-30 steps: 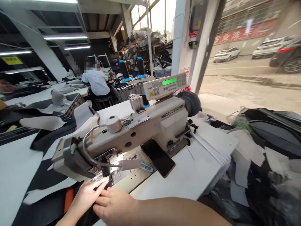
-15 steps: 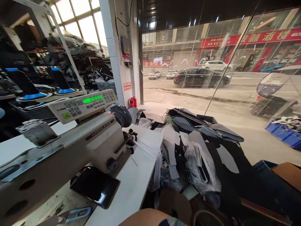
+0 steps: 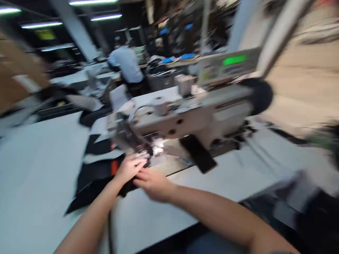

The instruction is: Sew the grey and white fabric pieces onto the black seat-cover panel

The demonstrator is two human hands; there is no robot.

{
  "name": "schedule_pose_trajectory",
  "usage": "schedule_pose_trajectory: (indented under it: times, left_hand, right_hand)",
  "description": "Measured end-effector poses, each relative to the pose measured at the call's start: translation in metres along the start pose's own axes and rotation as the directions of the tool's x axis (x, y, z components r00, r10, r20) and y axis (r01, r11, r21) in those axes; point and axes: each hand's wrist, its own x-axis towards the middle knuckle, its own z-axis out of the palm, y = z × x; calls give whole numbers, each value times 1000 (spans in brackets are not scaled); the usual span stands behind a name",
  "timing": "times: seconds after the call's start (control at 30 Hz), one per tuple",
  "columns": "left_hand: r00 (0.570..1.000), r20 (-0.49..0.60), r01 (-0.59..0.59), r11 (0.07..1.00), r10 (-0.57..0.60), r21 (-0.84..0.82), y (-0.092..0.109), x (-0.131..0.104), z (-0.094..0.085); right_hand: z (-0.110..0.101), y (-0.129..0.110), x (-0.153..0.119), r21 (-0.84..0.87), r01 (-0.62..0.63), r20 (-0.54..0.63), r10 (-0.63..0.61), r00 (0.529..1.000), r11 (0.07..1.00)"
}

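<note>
A grey sewing machine [image 3: 196, 116] stands on the white table, its lamp lighting the needle area. Black fabric [image 3: 92, 188] lies left of the needle and runs in under both hands. My left hand [image 3: 129, 168] is at the needle area, its fingers closed on the fabric close to the presser foot. Just to the right and nearer to me, my right hand [image 3: 155, 184] pinches the fabric's edge, fingertips almost touching the left hand. Motion blur and the hands hide the stitching point and the fingertips' exact grip.
On the machine bed rests a dark phone [image 3: 198, 153], with blue-handled snips [image 3: 185, 161] beside it. Black, white and orange pieces lie left of the needle. A control panel [image 3: 229, 65] tops the machine. A person in light blue [image 3: 127, 63] sits farther back. The white tabletop [image 3: 34, 169] extends left.
My view has swung left from the street and machine's right end to its needle end. Both hands, out of view before, now show at the black fabric.
</note>
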Motion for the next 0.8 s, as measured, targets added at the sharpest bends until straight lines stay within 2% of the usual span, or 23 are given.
schedule_pose_trajectory:
  times: [0.07,0.13,0.27,0.4,0.5,0.57,0.67,0.73,0.8]
  left_hand:
    - [999,0,53,998,-53,40,-15,-29,-22]
    - [994,-50,106,991,-102,77,-22,-38,-26]
    - [968,-185,196,973,-172,122,-29,-30,-19]
    - [928,-277,299,942,-250,151,-29,-22,-15]
    - [927,-257,328,923,-274,200,-26,-21,-15]
    - [932,-222,337,911,-286,240,-28,-30,-22]
    - [898,-220,434,850,-381,298,-43,-66,-54]
    - [844,-224,536,775,-487,336,-56,-113,-88]
    - [768,-208,634,676,-606,376,-61,-172,-130]
  right_hand:
    - [15,-1,-6,95,14,-51,-9,999,995]
    - [23,-3,-11,160,45,-100,-29,995,986]
    - [15,-11,-16,200,151,-145,-123,982,968]
    - [10,-17,-15,268,202,-110,-179,978,942]
    - [13,-16,-14,301,191,-79,-175,981,934]
    - [12,-13,-16,297,195,-79,-179,981,935]
    - [7,-7,-28,297,218,-82,-203,976,930]
    - [2,-3,-39,293,229,-95,-210,973,928]
    - [2,0,-43,260,274,-151,-241,959,926]
